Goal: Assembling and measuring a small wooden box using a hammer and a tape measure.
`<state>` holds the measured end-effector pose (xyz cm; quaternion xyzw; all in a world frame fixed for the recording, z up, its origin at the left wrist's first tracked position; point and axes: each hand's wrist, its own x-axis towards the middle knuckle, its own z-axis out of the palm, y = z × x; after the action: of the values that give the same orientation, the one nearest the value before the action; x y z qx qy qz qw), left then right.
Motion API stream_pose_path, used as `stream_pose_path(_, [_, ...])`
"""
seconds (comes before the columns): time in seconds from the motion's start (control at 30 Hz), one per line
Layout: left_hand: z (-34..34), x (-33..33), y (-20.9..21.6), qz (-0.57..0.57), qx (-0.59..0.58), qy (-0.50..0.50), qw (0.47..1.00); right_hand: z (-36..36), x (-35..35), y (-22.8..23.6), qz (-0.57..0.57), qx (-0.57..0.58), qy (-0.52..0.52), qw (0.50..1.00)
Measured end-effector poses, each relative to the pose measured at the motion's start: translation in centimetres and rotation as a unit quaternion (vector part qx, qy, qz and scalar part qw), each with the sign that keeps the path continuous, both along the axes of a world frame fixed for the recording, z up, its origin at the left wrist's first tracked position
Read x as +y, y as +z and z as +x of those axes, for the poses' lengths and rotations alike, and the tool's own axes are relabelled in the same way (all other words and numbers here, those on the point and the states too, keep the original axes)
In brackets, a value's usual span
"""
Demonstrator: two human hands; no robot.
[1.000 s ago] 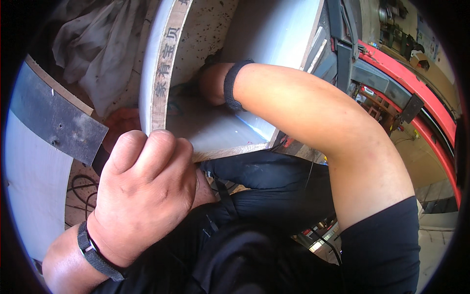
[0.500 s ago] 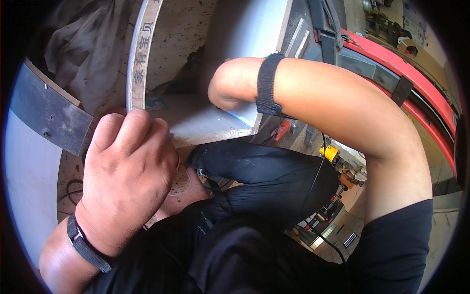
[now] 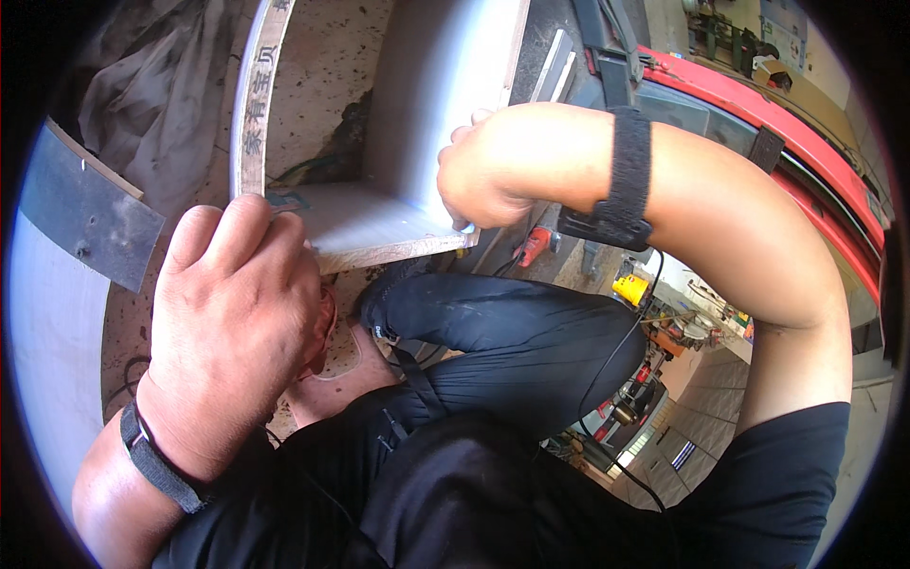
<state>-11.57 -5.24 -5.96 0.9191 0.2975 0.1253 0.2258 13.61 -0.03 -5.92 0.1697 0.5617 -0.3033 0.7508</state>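
Observation:
An open box of pale-faced wooden boards stands before me. Its left board (image 3: pixel 249 104) has a printed, bare wood edge. My left hand (image 3: pixel 232 289) is closed round the near left corner, where this board meets the bottom board (image 3: pixel 379 251). At the near right corner, my right hand (image 3: pixel 485 171) bends over the edge of the right board (image 3: pixel 445 66) with its fingers curled inward. A small bluish-white bit shows at its fingertips; what it is I cannot make out. Dark straps circle both wrists.
Left of the box is a curved-looking pale panel with a dark board (image 3: pixel 90 204) on it. A grey cloth (image 3: pixel 156 114) lies behind. To the right are a red power tool (image 3: pixel 537 247), a yellow tool part (image 3: pixel 629 289), a hanging black cable and a red-framed machine (image 3: pixel 758 123).
My right hand has moved from inside the box rightward to its near right corner. The box and my left hand have shifted slightly left in view.

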Motion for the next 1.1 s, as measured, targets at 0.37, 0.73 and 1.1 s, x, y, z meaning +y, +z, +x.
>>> stream_pose_path(0.37, [-0.5,0.3,0.3,-0.022,0.031,-0.007,0.999,-1.2,7.7,7.9,0.006,0.209,-0.274,0.939])
stream_pose_path(0.73, [-1.3,1.2,-0.1,-0.083,-0.006,0.001,0.997,-3.6,4.8,-11.6,0.073,0.1,-0.077,0.989])
stream_pose_path(1.1, [-1.4,1.4,-0.5,-0.129,-0.014,-0.003,0.992,-3.0,1.7,-17.5,0.113,0.149,-0.127,0.974])
